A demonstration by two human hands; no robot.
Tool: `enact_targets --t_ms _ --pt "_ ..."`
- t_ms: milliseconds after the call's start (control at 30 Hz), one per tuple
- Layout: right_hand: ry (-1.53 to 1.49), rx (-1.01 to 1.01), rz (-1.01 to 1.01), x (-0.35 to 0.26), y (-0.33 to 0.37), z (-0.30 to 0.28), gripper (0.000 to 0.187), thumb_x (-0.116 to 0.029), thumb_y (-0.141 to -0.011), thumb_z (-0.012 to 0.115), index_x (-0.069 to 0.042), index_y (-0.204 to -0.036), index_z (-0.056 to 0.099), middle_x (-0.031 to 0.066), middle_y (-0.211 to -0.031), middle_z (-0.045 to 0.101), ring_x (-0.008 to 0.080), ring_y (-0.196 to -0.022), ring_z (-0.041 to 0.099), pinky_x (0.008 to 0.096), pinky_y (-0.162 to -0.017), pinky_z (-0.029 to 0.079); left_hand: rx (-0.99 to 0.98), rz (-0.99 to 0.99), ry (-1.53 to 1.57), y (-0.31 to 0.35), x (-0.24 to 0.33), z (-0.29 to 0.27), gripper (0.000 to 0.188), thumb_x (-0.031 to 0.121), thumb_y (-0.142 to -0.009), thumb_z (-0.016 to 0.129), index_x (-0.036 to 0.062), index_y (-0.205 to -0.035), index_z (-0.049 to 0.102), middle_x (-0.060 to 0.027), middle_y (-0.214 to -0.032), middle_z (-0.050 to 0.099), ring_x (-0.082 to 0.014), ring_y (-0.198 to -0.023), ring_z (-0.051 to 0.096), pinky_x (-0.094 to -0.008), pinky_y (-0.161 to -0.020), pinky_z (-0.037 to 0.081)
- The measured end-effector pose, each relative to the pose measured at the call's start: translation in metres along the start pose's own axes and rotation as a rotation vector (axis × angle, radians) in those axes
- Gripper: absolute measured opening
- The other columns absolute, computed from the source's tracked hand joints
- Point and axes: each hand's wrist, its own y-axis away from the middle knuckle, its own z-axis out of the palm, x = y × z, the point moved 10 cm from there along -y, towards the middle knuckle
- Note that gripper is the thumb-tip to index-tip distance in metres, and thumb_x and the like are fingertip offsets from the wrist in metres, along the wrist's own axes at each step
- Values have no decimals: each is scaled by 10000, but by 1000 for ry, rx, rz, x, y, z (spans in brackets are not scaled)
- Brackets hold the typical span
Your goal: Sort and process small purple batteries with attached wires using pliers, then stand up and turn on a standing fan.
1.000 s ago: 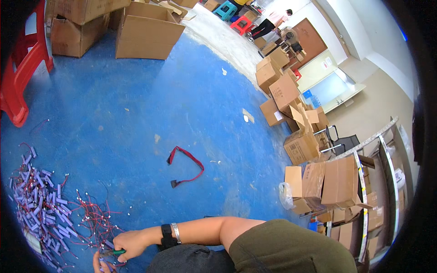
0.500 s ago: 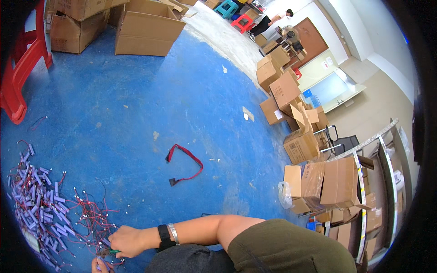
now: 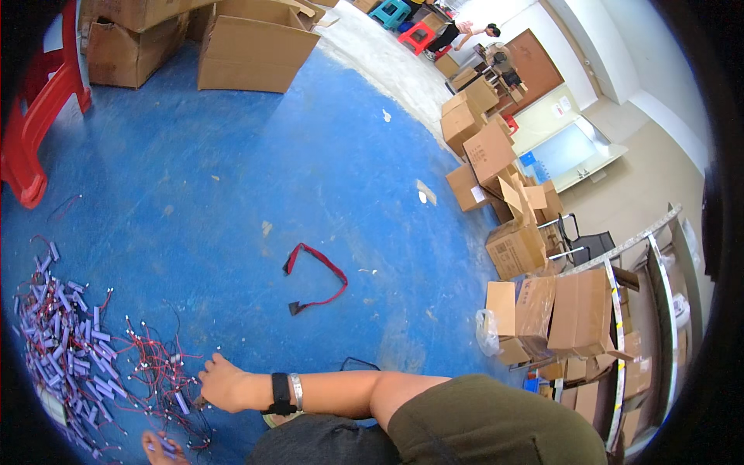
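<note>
My left hand [image 3: 159, 451], low at the left, is closed on a purple cylindrical battery cell [image 3: 166, 446] at the picture's lower edge. Up and to its right, my right hand [image 3: 225, 385] hovers by a tangle of red and black wires [image 3: 159, 358] with small white connectors. A dark metal tip, seemingly of small pliers [image 3: 201, 402], pokes out below its fingers; any handles are hidden in the palm. Another purple cell [image 3: 182, 401] lies among the wires beside that hand. Farther left spreads a heap of purple cells [image 3: 66, 353] with leads attached.
A red cable with black plugs [image 3: 329, 267] lies on the blue floor [image 3: 232, 194]. Cardboard boxes [image 3: 248, 54] and a red plastic stool [image 3: 35, 132] stand at the far left. More cartons [image 3: 577, 310] and a metal shelf [image 3: 659, 271] line the right. A person stands far off.
My right hand has moved up and away from my left, and the green handle that showed in it is out of sight. My left hand has shifted slightly left with the cell.
</note>
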Motion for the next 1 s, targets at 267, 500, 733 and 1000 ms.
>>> enact_targets --t_ms 267,500,733,1000 --pt "-122 -190 33 18 12 5 300 -291 -728 681 -20 -858 674 138 -1061 550 294 -987 489 401 -836 354 220 240 -707 -123 47 -57 217 239 -865 561 23 -869 540 -78 -819 603 -101 -476 447 -242 -406 331" --pt "-174 -182 35 21 15 12 326 -294 -735 674 -14 -903 664 145 -1071 543 301 -989 485 412 -834 353 213 633 -1398 -141 50 -4 294 247 -862 552 -5 -974 447 -197 -894 547 -372 -801 512 -401 -747 409" --pt "-232 -205 15 18 13 18 352 -291 -749 662 11 -930 652 167 -1105 524 321 -1016 473 447 -877 342 250 419 -1350 -145 41 -23 340 294 -863 552 -27 -952 484 -220 -861 558 -373 -780 515 -410 -721 413" --pt "-236 -255 -11 12 7 21 361 -279 -760 654 31 -945 642 177 -1118 518 331 -1044 462 457 -886 343 237 441 -1490 -161 54 -14 429 303 -819 593 -59 -1044 538 -243 -939 589 -394 -867 550 -407 -766 424"
